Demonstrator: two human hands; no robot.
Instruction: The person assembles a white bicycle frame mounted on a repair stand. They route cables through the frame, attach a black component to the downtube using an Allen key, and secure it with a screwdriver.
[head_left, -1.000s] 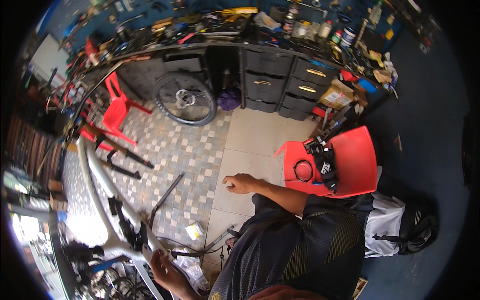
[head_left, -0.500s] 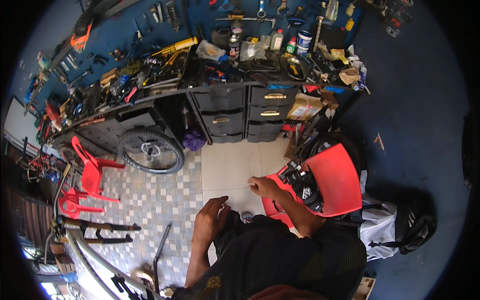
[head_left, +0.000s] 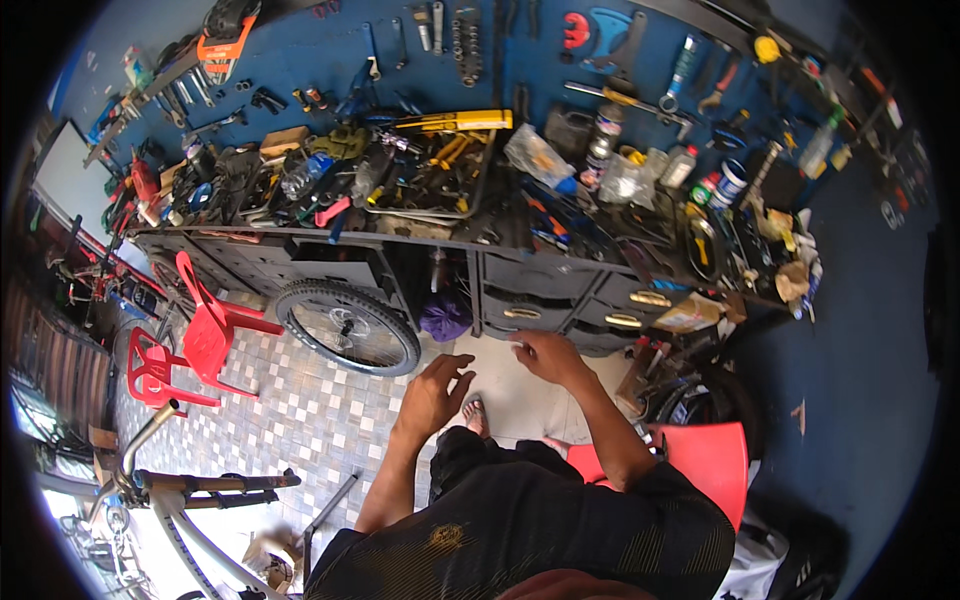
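My left hand (head_left: 434, 398) hangs in the air over the pale floor, holding nothing, its fingers bent and the thumb apart from them. To its right, my right hand (head_left: 550, 357) is also raised with loosely bent fingers and nothing in it. Neither hand touches anything. Nearest ahead of them are the dark drawers (head_left: 540, 277) below a long workbench and a purple bag (head_left: 446, 316) in the gap beside the drawers. The bench top is crowded with tools, including a tool tray (head_left: 425, 212), a clear plastic bag (head_left: 540, 157) and a spray can (head_left: 600, 150).
A bicycle wheel (head_left: 347, 327) leans against the bench at the left. Two small red chairs (head_left: 212, 335) stand further left, near a bicycle frame (head_left: 190, 540). A red chair (head_left: 705, 460) is close at my right. Wrenches (head_left: 372, 52) hang on the blue wall.
My view has shifted toward the bench, which looks nearer. I now appear to stand, with a sandalled foot showing. Both hands have moved forward, and the red chair is now lower and partly behind me.
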